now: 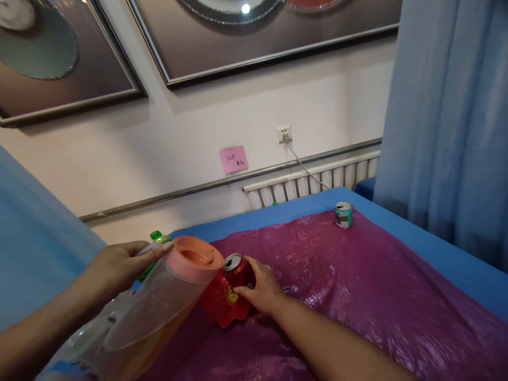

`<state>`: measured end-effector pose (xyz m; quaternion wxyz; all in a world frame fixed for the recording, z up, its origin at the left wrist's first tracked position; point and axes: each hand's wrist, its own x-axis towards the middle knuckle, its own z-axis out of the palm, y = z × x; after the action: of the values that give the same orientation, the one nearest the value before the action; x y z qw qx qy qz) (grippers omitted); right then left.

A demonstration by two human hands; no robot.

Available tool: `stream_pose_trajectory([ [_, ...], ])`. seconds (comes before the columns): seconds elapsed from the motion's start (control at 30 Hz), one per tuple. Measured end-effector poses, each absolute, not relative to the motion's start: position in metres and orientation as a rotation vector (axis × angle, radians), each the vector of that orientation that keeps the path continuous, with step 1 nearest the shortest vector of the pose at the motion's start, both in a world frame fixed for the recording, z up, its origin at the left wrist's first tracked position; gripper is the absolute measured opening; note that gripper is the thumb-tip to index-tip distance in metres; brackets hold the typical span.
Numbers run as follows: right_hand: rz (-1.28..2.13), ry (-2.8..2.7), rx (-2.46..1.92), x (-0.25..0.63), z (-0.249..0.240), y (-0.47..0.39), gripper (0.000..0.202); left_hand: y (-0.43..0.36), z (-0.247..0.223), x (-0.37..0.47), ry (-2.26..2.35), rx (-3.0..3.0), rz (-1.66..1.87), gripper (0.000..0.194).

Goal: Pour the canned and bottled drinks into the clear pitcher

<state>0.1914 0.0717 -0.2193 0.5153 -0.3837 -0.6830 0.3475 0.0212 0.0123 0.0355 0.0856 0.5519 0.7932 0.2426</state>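
Note:
My left hand (137,256) grips a clear plastic pitcher (159,307) near its top. The pitcher has an orange lid, leans to the right and holds some yellowish liquid. Its lid is close beside a red can (235,271). My right hand (262,283) is closed round the right side of that can, which has an opened top. Under and in front of the can is a red dish with a wavy edge (224,312) and a yellow print.
A purple plastic sheet (357,286) covers much of the blue table (448,248). A small green can (343,215) stands at the back right. Behind the pitcher is a green bottle (156,236). Blue curtains hang at both sides.

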Motion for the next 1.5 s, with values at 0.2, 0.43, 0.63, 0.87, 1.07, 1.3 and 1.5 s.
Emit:
stream_pose_trajectory([
  [0.2, 0.829, -1.626, -0.917, 0.1910, -0.2196, 0.0714, 0.076, 0.0164, 0.0356, 0.0139, 2.378, 1.628, 0.670, 0.066],
  [0.43, 0.831, -1.633, -0.917, 0.1917, -0.2185, 0.0710, 0.076, 0.0161, 0.0351, 0.0149, 2.361, 1.671, 0.699, 0.061],
  [0.63, 0.839, -1.636, -0.914, 0.1924, -0.2172, 0.0703, 0.076, 0.0165, 0.0365, 0.0169, 2.384, 1.659, 0.667, 0.065],
  [0.87, 0.827, -1.627, -0.923, 0.1920, -0.2180, 0.0704, 0.076, 0.0163, 0.0357, 0.0145, 2.345, 1.653, 0.679, 0.057],
  [1.07, 0.823, -1.621, -0.923, 0.1910, -0.2203, 0.0721, 0.077, 0.0177, 0.0347, 0.0127, 2.382, 1.641, 0.685, 0.057],
  [1.3, 0.831, -1.644, -0.926, 0.1922, -0.2180, 0.0710, 0.076, 0.0153, 0.0362, 0.0171, 2.355, 1.655, 0.678, 0.055],
  [1.5, 0.824, -1.647, -0.921, 0.1923, -0.2178, 0.0709, 0.076, 0.0155, 0.0358, 0.0178, 2.361, 1.658, 0.690, 0.058],
])
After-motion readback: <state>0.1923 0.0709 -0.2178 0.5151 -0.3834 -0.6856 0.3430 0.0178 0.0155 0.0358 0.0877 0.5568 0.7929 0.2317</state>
